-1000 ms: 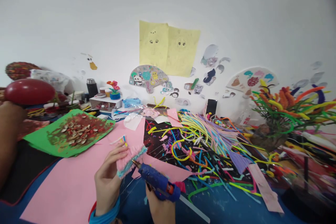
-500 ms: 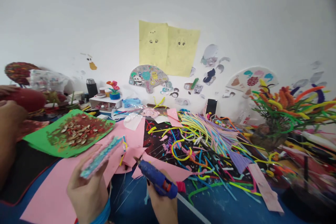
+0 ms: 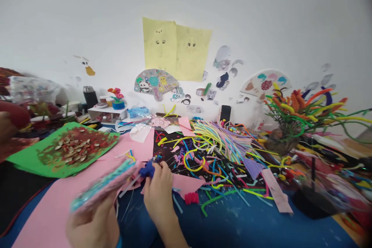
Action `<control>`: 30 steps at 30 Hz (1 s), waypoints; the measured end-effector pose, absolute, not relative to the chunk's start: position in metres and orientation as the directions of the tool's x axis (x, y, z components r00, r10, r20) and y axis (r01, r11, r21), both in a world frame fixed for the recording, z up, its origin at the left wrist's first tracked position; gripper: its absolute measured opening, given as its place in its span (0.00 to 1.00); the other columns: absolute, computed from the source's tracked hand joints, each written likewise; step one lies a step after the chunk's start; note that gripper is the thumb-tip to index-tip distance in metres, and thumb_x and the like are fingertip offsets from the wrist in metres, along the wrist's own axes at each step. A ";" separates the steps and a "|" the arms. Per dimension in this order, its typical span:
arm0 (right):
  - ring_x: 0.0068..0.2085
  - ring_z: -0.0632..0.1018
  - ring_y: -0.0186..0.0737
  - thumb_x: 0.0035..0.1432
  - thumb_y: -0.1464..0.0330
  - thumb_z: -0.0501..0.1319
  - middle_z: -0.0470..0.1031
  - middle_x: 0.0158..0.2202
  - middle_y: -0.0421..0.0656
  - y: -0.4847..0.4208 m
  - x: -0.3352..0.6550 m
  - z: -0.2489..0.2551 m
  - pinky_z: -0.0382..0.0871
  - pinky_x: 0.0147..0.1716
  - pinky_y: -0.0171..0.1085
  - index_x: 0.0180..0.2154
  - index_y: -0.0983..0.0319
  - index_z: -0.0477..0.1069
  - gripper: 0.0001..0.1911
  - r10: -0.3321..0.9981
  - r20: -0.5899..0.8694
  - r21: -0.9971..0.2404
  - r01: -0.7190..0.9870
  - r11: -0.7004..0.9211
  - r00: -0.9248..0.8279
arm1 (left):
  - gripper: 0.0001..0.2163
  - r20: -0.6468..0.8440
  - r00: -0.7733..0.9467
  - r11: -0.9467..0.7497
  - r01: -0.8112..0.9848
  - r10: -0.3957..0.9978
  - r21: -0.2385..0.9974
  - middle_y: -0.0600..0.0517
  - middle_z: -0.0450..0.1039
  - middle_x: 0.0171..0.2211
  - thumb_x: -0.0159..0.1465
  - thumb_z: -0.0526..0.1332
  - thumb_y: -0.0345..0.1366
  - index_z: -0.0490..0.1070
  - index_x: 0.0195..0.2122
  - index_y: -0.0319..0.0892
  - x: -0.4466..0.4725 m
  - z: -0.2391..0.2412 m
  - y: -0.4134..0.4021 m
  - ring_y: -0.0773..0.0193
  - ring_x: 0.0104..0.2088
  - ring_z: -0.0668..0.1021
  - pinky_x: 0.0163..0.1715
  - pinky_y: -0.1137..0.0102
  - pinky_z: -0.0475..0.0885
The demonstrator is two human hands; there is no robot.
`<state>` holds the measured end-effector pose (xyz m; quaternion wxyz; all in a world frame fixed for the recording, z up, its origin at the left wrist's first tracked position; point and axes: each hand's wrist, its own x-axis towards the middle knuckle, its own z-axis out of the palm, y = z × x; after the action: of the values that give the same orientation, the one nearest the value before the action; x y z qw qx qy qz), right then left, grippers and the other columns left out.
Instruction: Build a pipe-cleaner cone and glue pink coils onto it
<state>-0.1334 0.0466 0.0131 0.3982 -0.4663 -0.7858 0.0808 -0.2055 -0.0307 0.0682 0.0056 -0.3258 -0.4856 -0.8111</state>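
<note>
At the lower left, my left hand (image 3: 94,221) is closed around a long fuzzy pink-and-blue pipe-cleaner piece (image 3: 101,182), which is tilted and slightly blurred. My right hand (image 3: 159,190) is closed on a blue hot glue gun (image 3: 147,169) low over the table, just beyond the left hand. The fingers hide part of the gun, and a pale glue stick (image 3: 129,186) pokes out of it toward the lower left. Beneath and around both hands lies pink paper (image 3: 58,205). A small crimson pipe-cleaner coil (image 3: 192,198) rests right of my right hand.
Loose pipe cleaners (image 3: 221,135) spread over the middle and right. A green sheet (image 3: 35,157) with reddish bits lies left. Another person's hand (image 3: 6,128) is at the left edge by a red round object (image 3: 14,114). A pipe-cleaner bouquet (image 3: 296,112) stands right.
My right hand has swung the glue gun forward and left, turning it so the stick now points lower left. The pink-and-blue piece has shifted slightly left. The whole view has turned a little right.
</note>
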 end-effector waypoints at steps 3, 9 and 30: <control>0.53 0.74 0.57 0.58 0.78 0.55 0.72 0.52 0.57 0.041 -0.073 0.011 0.70 0.50 0.56 0.49 0.65 0.72 0.18 0.784 0.542 -0.480 0.653 0.585 -0.304 | 0.06 0.367 -0.817 -0.579 0.050 0.445 0.814 0.51 0.82 0.36 0.53 0.70 0.32 0.78 0.33 0.43 -0.193 0.056 -0.009 0.52 0.41 0.82 0.45 0.59 0.79; 0.48 0.77 0.52 0.52 0.81 0.65 0.79 0.46 0.45 0.045 0.016 -0.004 0.72 0.49 0.49 0.45 0.59 0.76 0.19 0.813 0.392 -0.485 0.655 0.580 -0.430 | 0.13 0.234 -0.631 -0.462 -0.223 0.740 0.858 0.49 0.83 0.38 0.52 0.72 0.35 0.78 0.39 0.41 -0.163 0.029 0.025 0.57 0.41 0.83 0.43 0.69 0.78; 0.38 0.78 0.33 0.66 0.68 0.60 0.81 0.35 0.39 0.074 0.036 0.062 0.72 0.43 0.35 0.37 0.59 0.74 0.05 0.350 0.877 -0.285 0.232 0.930 -0.330 | 0.11 0.540 -0.259 -0.519 0.152 0.801 0.841 0.50 0.82 0.44 0.57 0.69 0.35 0.80 0.42 0.52 -0.148 -0.001 0.043 0.59 0.48 0.81 0.51 0.70 0.73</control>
<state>0.0355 0.0742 0.0618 0.5506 -0.1790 -0.8136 0.0538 -0.1484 0.0433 -0.0009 -0.2425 -0.5584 -0.4265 -0.6690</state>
